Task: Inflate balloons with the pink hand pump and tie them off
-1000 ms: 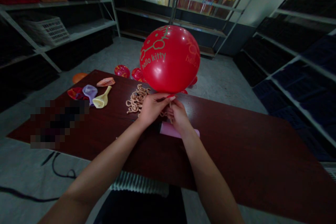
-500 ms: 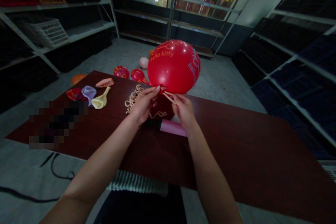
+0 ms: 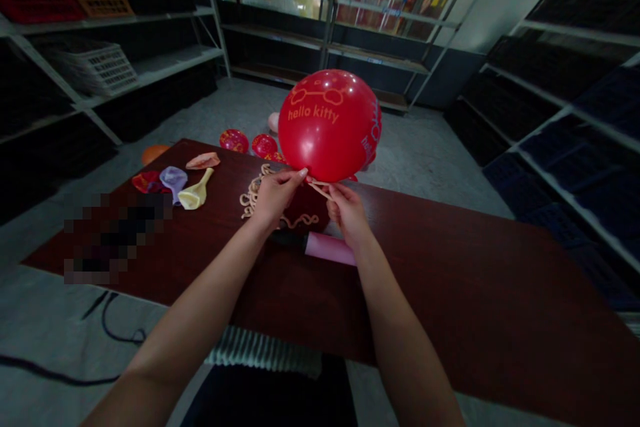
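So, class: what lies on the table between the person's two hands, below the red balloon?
Head view: a pale looped string on the dark table, between left hand and right hand.

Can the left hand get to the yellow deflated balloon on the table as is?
Probably not freely: the left hand is pinching the red balloon neck. The yellow balloon lies uncovered beside it.

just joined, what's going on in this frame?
A person holds an inflated red balloon by its neck above a dark wooden table. The left hand pinches the neck while the right hand pulls a tan rubber band taut at it. A pile of rubber bands, a pink pump and several uninflated balloons lie on the table; more inflated balloons sit on the floor beyond.
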Demonstrator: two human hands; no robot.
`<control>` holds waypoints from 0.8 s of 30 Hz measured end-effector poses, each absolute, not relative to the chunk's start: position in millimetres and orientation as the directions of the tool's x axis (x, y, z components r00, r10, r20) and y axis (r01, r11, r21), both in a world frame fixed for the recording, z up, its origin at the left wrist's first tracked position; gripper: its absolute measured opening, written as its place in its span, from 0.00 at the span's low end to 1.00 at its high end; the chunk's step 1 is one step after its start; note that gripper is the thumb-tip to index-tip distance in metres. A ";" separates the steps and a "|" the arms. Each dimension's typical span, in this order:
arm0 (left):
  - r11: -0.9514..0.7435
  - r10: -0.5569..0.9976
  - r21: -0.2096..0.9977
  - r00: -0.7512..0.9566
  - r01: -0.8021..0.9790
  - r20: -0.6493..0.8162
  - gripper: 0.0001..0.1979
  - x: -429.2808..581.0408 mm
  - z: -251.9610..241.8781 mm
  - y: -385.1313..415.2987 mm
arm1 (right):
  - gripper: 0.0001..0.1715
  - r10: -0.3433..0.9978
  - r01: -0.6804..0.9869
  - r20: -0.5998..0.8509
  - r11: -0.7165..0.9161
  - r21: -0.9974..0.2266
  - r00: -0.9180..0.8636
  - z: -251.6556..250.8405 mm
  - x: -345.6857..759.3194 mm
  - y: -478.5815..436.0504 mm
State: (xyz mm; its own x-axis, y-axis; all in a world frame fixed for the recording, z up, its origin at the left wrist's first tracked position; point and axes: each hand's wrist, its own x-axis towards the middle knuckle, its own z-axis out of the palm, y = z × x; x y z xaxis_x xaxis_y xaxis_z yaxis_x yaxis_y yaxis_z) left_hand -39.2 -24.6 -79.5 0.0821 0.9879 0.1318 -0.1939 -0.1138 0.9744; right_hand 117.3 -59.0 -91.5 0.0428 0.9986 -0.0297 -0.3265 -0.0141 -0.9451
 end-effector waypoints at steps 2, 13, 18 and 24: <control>-0.307 0.945 0.950 0.105 -0.055 0.311 0.23 -42.2 -78.3 -23.2 | 0.19 0.999 -0.347 -0.022 -0.010 -0.938 0.031 -92.5 119.1 -58.4; -0.609 0.727 0.397 0.283 0.686 0.625 0.11 -35.8 -78.4 -45.8 | 0.17 0.997 -0.370 -0.075 -0.064 -0.927 0.018 -93.0 126.0 -57.7; -0.635 0.716 0.448 0.260 0.630 0.648 0.12 -34.7 -82.5 -41.7 | 0.15 0.990 -0.419 -0.056 -0.105 -0.902 -0.128 -87.9 127.9 -60.5; -0.839 0.510 0.292 0.476 0.460 0.717 0.14 -42.5 -75.5 -39.9 | 0.13 0.995 -0.501 -0.033 -0.077 -0.862 -0.097 -86.4 130.3 -59.8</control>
State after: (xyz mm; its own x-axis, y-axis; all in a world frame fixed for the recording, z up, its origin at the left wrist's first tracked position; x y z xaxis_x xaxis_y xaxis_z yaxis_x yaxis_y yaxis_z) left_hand -42.5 -39.9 -75.5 0.4757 0.5102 0.7165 0.4602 -0.8386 0.2915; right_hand 130.3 -59.8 -86.4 -0.0970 0.9947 -0.0326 -0.5007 -0.0771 -0.8622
